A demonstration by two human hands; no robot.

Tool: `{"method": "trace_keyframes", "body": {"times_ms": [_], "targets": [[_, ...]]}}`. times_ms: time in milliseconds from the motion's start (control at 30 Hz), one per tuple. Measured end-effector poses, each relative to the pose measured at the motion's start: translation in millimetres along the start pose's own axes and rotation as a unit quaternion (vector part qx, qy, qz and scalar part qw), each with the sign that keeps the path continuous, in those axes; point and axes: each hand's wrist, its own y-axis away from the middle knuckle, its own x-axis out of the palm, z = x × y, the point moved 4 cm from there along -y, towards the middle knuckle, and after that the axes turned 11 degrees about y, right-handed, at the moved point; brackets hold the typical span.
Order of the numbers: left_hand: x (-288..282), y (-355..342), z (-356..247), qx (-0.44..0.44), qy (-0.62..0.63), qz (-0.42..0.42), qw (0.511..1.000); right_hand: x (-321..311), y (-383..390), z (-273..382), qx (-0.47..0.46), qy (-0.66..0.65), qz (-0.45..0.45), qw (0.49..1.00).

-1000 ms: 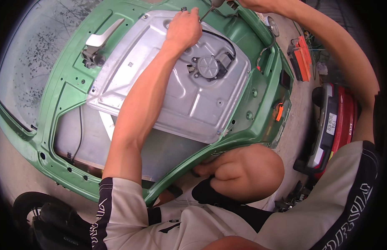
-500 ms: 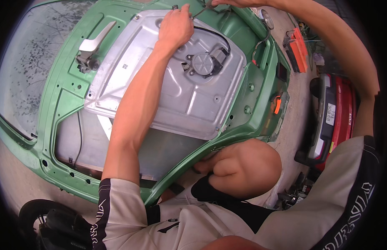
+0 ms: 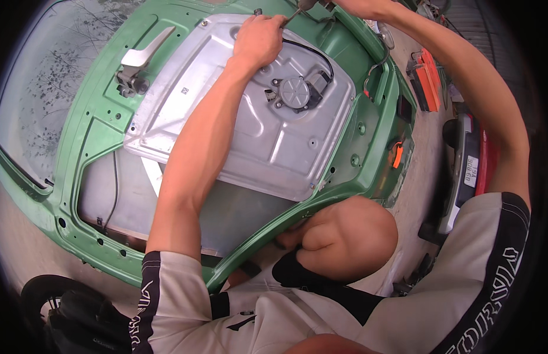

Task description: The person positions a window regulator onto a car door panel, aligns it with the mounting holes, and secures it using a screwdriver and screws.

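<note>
A large green car door [image 3: 94, 138] lies flat in front of me, with a silver metal panel [image 3: 274, 156] set in it. My left hand [image 3: 259, 40] rests at the panel's far edge, fingers curled over something they hide. Close by its fingertips is the thin shaft of a dark tool [image 3: 307, 5], whose body is partly cut off by the upper edge. My right hand [image 3: 359, 7] is closed at that tool, its fingers only partly in view. A round window motor [image 3: 295, 93] with a black cable sits on the panel, nearer to me than my left hand.
A silver door handle [image 3: 145, 52] stands on the door's left, beside the window glass [image 3: 41, 97]. My bent knee [image 3: 356, 230] is against the near edge. Orange-and-black objects [image 3: 424, 79] and a red car's bumper [image 3: 463, 177] lie to the right, a black wheel [image 3: 43, 301] lower left.
The whole view has shifted slightly, with the door now a little lower and farther right. More of the dark tool's body shows by my right hand. My left hand stays at the panel's far edge.
</note>
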Motion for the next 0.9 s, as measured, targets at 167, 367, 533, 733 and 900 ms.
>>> {"method": "trace_keyframes", "body": {"times_ms": [167,367,533,733,900], "targets": [[-2.0,2.1,12.1,0.008,-0.005,-0.032,0.999,12.1,19.1,13.0,-0.143,-0.016,-0.133,0.981],[-20.1,1.8,2.5,-0.041,0.205,-0.085,0.974,8.9,26.9,7.3,-0.025,-0.073,-0.139,0.987],[-73.0,38.9,21.6,-0.083,0.324,-0.201,0.921,15.1,11.2,8.2,0.101,0.206,-0.216,0.949],[-135.7,120.0,-45.2,-0.103,0.258,-0.078,0.958,26.8,9.4,-42.2,-0.026,0.013,-0.102,0.994],[-229.0,165.0,-19.7,-0.161,0.104,-0.077,0.978,14.1,-7.5,1.0,-0.001,0.181,-0.142,0.973]]}}
